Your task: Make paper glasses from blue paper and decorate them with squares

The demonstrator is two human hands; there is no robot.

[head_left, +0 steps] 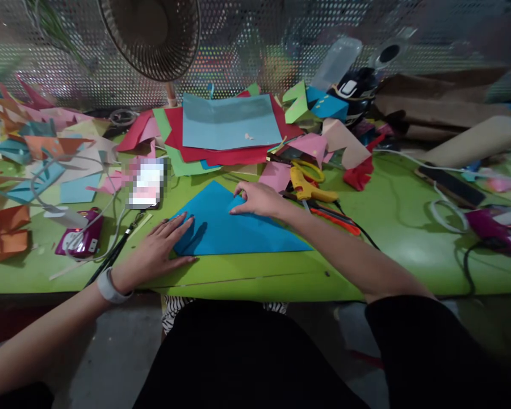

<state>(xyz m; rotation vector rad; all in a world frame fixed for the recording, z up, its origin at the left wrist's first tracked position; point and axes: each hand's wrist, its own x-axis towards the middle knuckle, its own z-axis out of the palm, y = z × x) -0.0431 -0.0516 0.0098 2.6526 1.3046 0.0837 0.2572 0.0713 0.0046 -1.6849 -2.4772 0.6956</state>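
Note:
A sheet of blue paper (221,233), folded into a wide triangle, lies on the green table with its long edge towards me. My left hand (159,244) rests on its left corner, palm down with the fingers stretched out. At the upper right slope, my right hand (255,200) pinches the paper's edge between thumb and curled fingers, and a small piece of blue shows between them. The forearm hides part of the right side of the triangle.
Behind the triangle stands a stack of coloured sheets (232,122). A yellow glue gun (309,184) and orange-handled scissors (336,221) lie by my right forearm. On the left are a phone (147,182), a purple power strip (80,236) with cables, and paper cut-outs. A fan (151,34) stands behind.

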